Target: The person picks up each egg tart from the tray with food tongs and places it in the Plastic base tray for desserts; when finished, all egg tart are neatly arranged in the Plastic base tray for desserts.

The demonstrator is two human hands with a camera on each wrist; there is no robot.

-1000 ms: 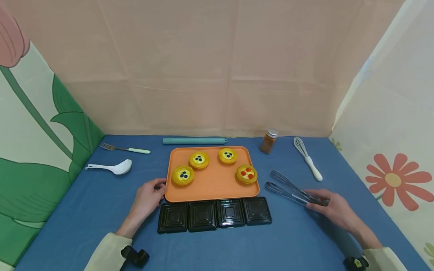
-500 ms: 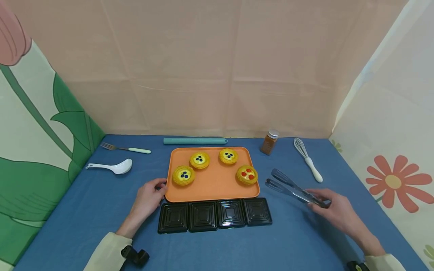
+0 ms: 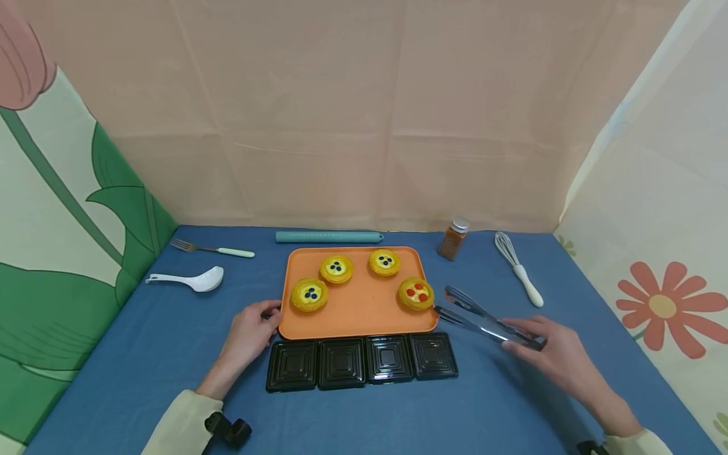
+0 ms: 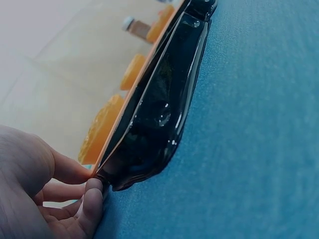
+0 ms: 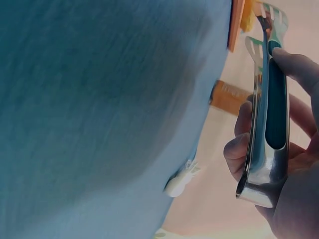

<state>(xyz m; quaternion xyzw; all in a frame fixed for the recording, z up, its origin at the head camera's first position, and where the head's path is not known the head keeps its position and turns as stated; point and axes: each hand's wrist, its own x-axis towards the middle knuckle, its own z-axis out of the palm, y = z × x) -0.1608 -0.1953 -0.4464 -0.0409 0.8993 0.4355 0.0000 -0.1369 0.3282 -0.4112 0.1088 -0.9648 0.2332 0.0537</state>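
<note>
- The right hand grips the tongs by their back end. The tips sit just beside the right edge of the orange tray, near the red tart.
- The left hand holds the tray's left front corner, fingers curled at its edge.
- Four black trays line the front edge.
- Bare blue table lies on the right.
</note>
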